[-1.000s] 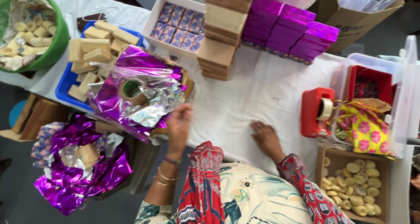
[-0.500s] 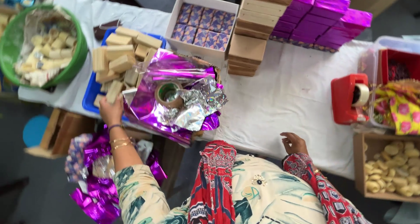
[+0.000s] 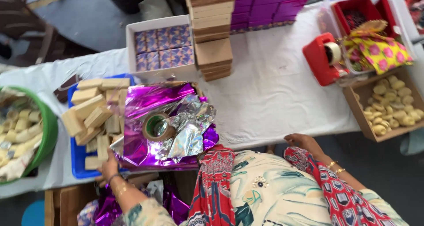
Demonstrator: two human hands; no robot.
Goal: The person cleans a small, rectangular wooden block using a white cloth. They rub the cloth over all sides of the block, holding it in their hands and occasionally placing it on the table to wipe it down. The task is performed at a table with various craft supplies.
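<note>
At near left of the white table [image 3: 274, 98], we note purple foil sheets [image 3: 152, 120], judged light, slippery and crease-prone, best taken by an edge. Our left hand [image 3: 108, 166] touches their near-left corner; whether it grips, we cannot tell. Our right hand [image 3: 302, 142] rests empty at the near edge. A tape roll [image 3: 157, 126] sits on the foil. Tan blocks [image 3: 95, 113] fill a blue tray [image 3: 79, 157] just left.

Packing workshop: foil sheets [image 3: 159, 120], stacked boxes [image 3: 212, 29], tape dispenser [image 3: 322, 58], cloth-covered table [image 3: 274, 98].
</note>
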